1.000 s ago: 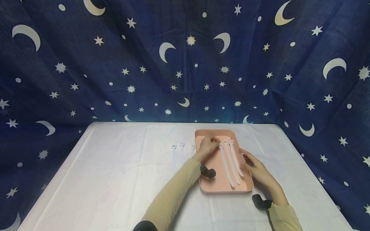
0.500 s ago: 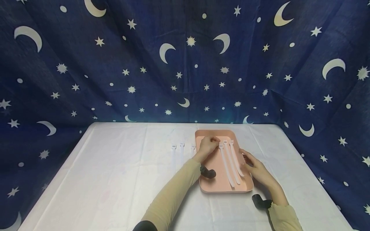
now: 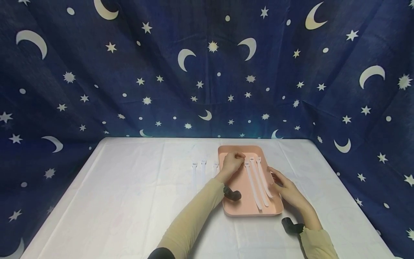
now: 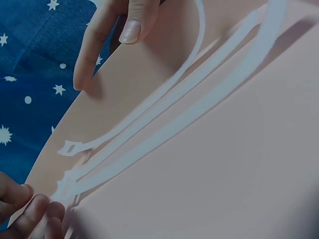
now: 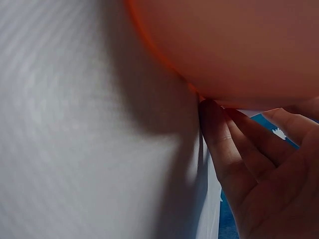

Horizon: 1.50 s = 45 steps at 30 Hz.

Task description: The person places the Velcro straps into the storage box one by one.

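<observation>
A pink tray (image 3: 231,208) lies on the white table, with three long white straps (image 3: 258,183) side by side in it. My left hand (image 3: 233,162) reaches over the tray's far end. Its curled fingertips (image 4: 35,211) bunch at the head of the nearest strap (image 4: 65,190) and seem to pinch it. My right hand (image 3: 286,189) grips the tray's right rim: the thumb (image 4: 133,22) lies over the edge beside the straps (image 4: 199,107), and the fingers (image 5: 224,149) press the outer wall of the tray (image 5: 234,45) from below.
Three more white straps (image 3: 203,172) lie on the tablecloth (image 3: 129,194) just left of the tray. A dark blue curtain with moons and stars (image 3: 207,72) closes the back and both sides. The cloth (image 5: 75,124) runs under the tray's edge.
</observation>
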{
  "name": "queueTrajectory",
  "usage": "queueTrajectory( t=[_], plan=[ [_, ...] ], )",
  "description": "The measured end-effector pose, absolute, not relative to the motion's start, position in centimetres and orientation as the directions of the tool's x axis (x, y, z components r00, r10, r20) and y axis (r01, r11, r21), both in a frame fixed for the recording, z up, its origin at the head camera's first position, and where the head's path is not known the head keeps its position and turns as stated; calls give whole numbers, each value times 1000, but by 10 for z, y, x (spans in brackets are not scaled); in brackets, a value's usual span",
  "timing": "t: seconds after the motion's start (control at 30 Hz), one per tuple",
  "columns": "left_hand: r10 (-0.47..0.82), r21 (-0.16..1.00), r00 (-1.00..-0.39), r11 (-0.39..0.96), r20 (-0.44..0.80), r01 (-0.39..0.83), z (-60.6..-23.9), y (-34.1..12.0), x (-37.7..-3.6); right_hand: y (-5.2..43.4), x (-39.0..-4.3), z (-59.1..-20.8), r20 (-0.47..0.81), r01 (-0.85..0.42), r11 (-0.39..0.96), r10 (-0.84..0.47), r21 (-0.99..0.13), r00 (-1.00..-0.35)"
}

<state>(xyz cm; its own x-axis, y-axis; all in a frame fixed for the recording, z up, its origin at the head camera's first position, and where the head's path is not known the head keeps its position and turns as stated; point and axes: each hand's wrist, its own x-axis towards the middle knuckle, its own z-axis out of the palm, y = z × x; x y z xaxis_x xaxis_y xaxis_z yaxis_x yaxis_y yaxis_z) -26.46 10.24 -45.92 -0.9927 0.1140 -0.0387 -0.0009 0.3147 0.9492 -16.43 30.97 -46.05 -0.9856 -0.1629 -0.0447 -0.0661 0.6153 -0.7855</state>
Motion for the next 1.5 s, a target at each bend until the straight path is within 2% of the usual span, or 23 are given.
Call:
queueTrajectory(
  t=[1.1, 1.5],
  plan=[
    [158, 970, -987, 242, -35, 4, -455, 96, -247, 310, -164, -461, -53, -54, 615, -154, -787, -987],
    [194, 969, -981, 238, 24, 71, -450, 90, -232, 311, -165, -462, -51, -55, 613, -153, -788, -987]
  ],
)
